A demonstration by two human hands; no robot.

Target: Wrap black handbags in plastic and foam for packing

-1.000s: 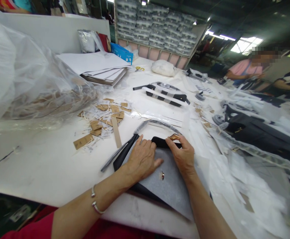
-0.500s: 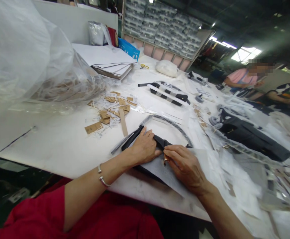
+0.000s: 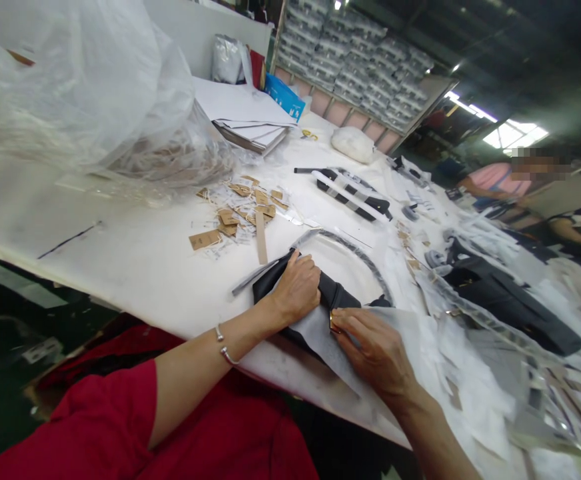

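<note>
A black handbag (image 3: 338,293) lies at the table's near edge, its wrapped handle (image 3: 355,250) arching away from me. My left hand (image 3: 298,283) is closed on the bag's upper edge, fingers curled over the black material. In my right hand (image 3: 370,340), thumb and fingers pinch a small gold-coloured metal clasp (image 3: 334,321) at the front of the bag. White tissue paper (image 3: 315,333) lies over the bag's front, beneath both hands. Part of the bag's body is hidden under the paper and my hands.
Brown paper tags (image 3: 205,240) lie beyond my left hand, near a large clear plastic bag (image 3: 135,100). Another wrapped black bag (image 3: 353,193) is farther back. To the right are a black bag (image 3: 515,300) and crumpled white paper (image 3: 470,373). A co-worker (image 3: 500,180) is at the far right.
The view has shifted, so the table things appear farther right. My left hand has pulled back a little, exposing more of the bag's black top. The right hand still pinches the metal clasp.
</note>
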